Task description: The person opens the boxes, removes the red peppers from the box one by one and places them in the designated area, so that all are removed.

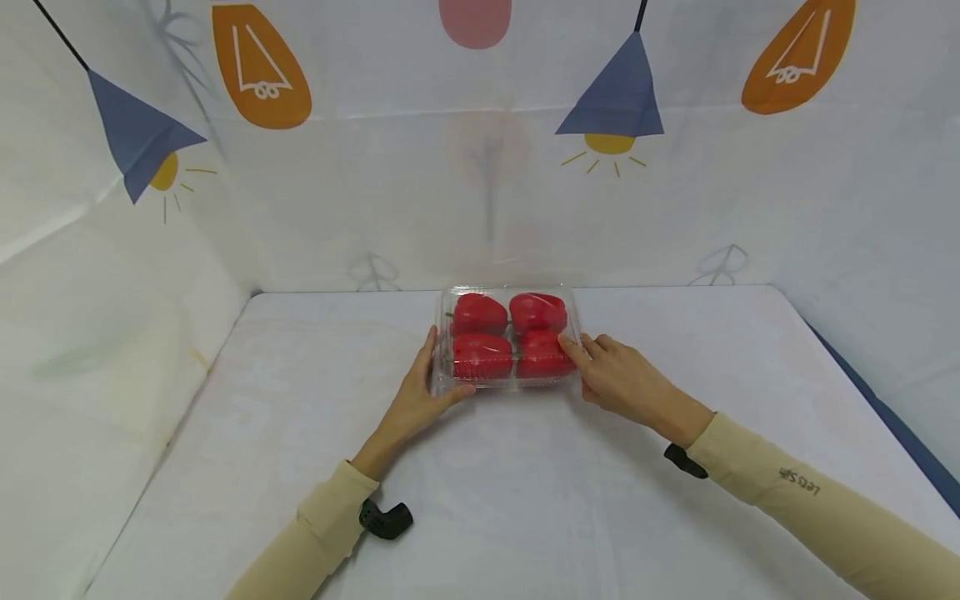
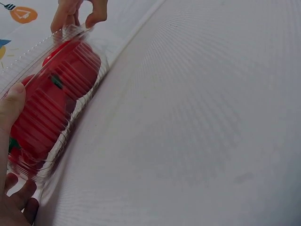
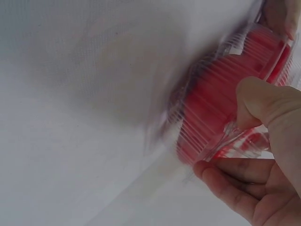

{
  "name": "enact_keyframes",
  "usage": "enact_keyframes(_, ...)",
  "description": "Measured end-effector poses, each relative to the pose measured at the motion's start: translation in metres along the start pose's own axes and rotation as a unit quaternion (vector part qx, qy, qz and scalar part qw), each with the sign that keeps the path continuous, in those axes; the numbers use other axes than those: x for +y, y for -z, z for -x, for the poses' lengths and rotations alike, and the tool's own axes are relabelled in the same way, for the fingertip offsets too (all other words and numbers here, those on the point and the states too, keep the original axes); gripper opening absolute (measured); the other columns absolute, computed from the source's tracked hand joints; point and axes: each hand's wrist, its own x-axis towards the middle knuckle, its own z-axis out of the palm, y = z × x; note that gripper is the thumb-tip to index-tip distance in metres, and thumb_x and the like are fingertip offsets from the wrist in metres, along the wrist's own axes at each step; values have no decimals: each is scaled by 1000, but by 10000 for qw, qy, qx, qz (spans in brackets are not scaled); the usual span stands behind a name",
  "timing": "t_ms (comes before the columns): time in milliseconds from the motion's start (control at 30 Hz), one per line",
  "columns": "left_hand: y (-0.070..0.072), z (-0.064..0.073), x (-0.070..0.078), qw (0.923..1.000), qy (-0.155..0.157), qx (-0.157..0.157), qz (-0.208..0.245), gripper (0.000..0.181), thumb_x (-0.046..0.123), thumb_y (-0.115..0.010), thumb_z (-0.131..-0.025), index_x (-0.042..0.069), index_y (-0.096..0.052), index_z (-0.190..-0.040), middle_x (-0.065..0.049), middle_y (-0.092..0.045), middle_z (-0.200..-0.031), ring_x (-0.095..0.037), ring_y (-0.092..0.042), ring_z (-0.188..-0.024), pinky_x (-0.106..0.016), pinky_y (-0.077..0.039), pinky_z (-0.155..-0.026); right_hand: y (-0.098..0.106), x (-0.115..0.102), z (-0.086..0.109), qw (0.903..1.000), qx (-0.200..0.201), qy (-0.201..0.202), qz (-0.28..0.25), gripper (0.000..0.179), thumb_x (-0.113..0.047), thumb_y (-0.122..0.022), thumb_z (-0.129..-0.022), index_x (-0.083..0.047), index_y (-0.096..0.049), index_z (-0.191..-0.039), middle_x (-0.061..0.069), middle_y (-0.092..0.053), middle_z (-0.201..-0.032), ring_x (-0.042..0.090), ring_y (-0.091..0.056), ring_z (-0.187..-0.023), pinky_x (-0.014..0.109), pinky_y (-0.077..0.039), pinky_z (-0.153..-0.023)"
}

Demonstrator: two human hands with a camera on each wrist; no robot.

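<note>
A clear plastic box [image 1: 501, 290] with ribbed sides sits at the far middle of the table, holding several red bell peppers [image 1: 482, 357] with green stems. My left hand [image 1: 416, 392] grips its near left corner, thumb along the front edge and fingers against the left side. At the right side, my right hand [image 1: 626, 379] grips the edge, index finger over the lid. In the left wrist view, the left thumb [image 2: 14, 101] presses on the lid's edge. The right wrist view shows the right thumb [image 3: 256, 99] on the box front, the other fingers at its end.
The table [image 1: 525, 500] wears a white cover. A white cloth wall [image 1: 420, 183] printed with lamps and bulbs rises just behind the box, and another stands on the left. Dark wrist devices [image 1: 386, 520] sit at both sleeve cuffs.
</note>
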Motion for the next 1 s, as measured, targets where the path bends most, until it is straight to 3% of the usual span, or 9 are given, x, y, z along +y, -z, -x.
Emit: enact_keyframes(1000,-1,-1,-1,9999,-71,68,-113,106,46,-75,-76,34,-1,-152,2,-14,-159,-24,-17,-147,-53,-25,-114,3,5,-7,9997,-85,186,96,55,-11,-75,-71,0,-55,-121,23,-69,-104,27,-61,-70,31,-55,-56)
